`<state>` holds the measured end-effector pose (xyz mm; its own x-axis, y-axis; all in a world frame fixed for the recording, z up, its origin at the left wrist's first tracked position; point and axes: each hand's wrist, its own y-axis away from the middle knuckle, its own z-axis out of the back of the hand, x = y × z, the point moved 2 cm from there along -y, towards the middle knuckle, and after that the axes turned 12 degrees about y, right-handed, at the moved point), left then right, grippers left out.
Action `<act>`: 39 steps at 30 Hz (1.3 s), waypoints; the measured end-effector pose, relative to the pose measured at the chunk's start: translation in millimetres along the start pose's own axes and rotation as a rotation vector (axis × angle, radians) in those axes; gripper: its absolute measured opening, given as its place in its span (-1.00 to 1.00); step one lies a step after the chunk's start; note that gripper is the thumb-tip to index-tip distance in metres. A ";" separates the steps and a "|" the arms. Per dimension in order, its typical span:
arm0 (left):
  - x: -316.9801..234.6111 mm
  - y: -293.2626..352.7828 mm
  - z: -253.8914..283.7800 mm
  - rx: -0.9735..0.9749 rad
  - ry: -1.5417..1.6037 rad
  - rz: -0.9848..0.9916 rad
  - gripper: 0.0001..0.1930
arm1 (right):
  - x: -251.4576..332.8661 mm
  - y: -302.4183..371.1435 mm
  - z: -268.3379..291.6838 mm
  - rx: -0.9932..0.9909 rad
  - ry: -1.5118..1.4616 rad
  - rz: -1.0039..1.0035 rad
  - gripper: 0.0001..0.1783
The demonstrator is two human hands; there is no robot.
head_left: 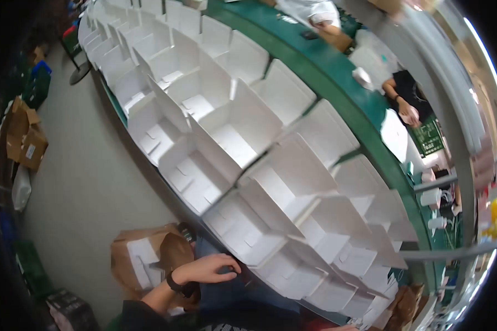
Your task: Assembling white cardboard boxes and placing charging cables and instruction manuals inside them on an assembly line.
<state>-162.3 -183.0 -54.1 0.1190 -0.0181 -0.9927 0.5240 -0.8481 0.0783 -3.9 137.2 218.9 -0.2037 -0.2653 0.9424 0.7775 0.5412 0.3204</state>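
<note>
My left hand [208, 268], with a dark band on its wrist, is at the near edge of the bench in front of my legs. Its fingers curl round, and a small dark patch shows between thumb and forefinger; what it is I cannot make out. Just beyond the fingertips stand rows of open white boxes [245, 226] with their lids up, packed side by side along the bench. Only a sliver of my right hand [345, 327] shows at the bottom edge, close to the nearest boxes; its fingers are hidden.
A brown paper bag [124, 259] stands on the floor left of my legs. Torn cartons [25, 135] and green crates [32, 267] line the far left. Across the green bench [325, 71], other people work; one hand [408, 113] holds something pale. A grey rail [447, 254] crosses at right.
</note>
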 end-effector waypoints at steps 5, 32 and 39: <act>18.7 38.3 28.9 0.044 -0.424 0.311 -0.74 | 71.8 -101.4 20.7 -0.021 -0.255 -0.249 -0.65; -295.4 -36.8 214.7 0.994 0.265 0.411 -0.45 | 466.3 -357.4 304.0 -1.171 1.568 -0.195 -0.70; -340.9 -24.2 268.0 1.251 0.521 0.340 -0.40 | 448.4 -237.3 386.1 -1.262 1.456 -1.046 -0.80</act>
<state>-441.5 -298.2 257.9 0.5274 -0.3535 -0.7726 -0.6517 -0.7517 -0.1009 -509.5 197.9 602.5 -0.6975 -0.6057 -0.3830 0.7106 -0.6535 -0.2606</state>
